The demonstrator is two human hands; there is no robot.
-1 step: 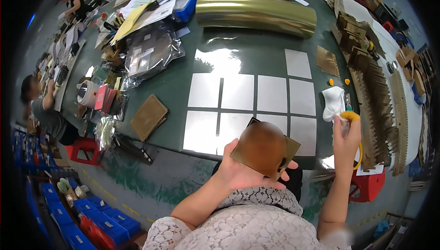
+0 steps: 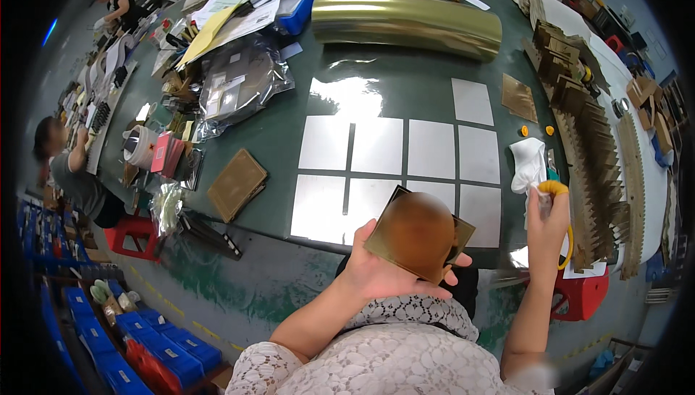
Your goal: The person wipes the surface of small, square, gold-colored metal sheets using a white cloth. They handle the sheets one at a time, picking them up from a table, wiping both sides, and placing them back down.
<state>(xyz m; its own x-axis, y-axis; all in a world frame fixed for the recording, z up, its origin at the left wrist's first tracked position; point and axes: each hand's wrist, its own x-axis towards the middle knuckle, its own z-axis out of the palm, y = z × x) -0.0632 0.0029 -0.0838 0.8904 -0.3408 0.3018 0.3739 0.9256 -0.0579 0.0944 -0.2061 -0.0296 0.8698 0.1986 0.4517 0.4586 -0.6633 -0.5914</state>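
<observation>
My left hand (image 2: 369, 272) holds a small stack of square, brass-coloured mirror-like plates (image 2: 387, 247) in front of my waist. Its thumb lies along the near left edge, and the other fingertips show past the right side. The plates sit at slightly different angles, and a blurred brown patch covers the top face. To the right, the fingers of my right hand (image 2: 548, 218) are closed on a crumpled white cloth (image 2: 528, 163) at the table's edge. Something yellow (image 2: 554, 187) covers or touches its fingertips; I cannot tell which. White square sheets (image 2: 376, 145) lie in rows ahead.
A large gold foil roll (image 2: 405, 24) lies across the back. Brown slotted racks (image 2: 579, 134) line the right side. At left are a brown plate stack (image 2: 237, 184), a plastic-wrapped bundle (image 2: 242, 80) and papers. Red stools (image 2: 132, 239) stand beside the table; people work farther off.
</observation>
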